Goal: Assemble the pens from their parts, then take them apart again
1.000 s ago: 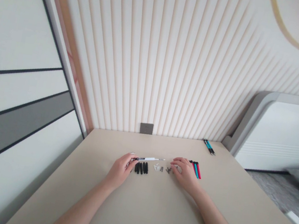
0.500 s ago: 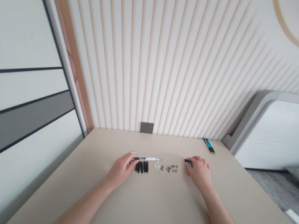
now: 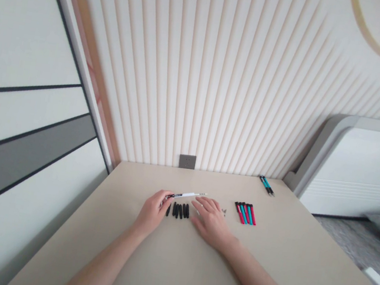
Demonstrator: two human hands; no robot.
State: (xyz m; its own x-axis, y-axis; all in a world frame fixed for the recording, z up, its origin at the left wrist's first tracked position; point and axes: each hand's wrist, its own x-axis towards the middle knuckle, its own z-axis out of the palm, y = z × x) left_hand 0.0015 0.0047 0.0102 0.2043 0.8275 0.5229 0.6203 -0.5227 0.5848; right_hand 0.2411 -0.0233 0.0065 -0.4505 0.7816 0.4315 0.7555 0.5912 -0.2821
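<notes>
**Left grip:** our left hand (image 3: 152, 213) is clamped on a white-and-black pen (image 3: 187, 195), with thumb and fingers pinching its dark end and the white barrel running right, toward our other hand.

**Right grip:** our right hand (image 3: 212, 223) lies open and palm down, its fingers apart, holding nothing we can see.

**Between the hands:** black pen parts (image 3: 180, 210) lie side by side in a row, just below the white barrel and near the fingertips of our right hand.

**Just past the right hand:** small grey metal parts (image 3: 224, 212) sit close to our fingertips, too small for us to tell apart.

**Farther right:** red and teal pens (image 3: 245, 213) lie side by side in a group, well clear of both hands.

**Far edge:** a pair of teal-and-black pens (image 3: 267, 185) lies near the back right of the beige desk (image 3: 170, 273).

**Around the desk:** a wall socket plate (image 3: 187, 161) sits just above the back edge, on a ribbed cream wall panel (image 3: 222, 71). A white unit with a grey frame (image 3: 360, 172) stands beyond the right corner.
</notes>
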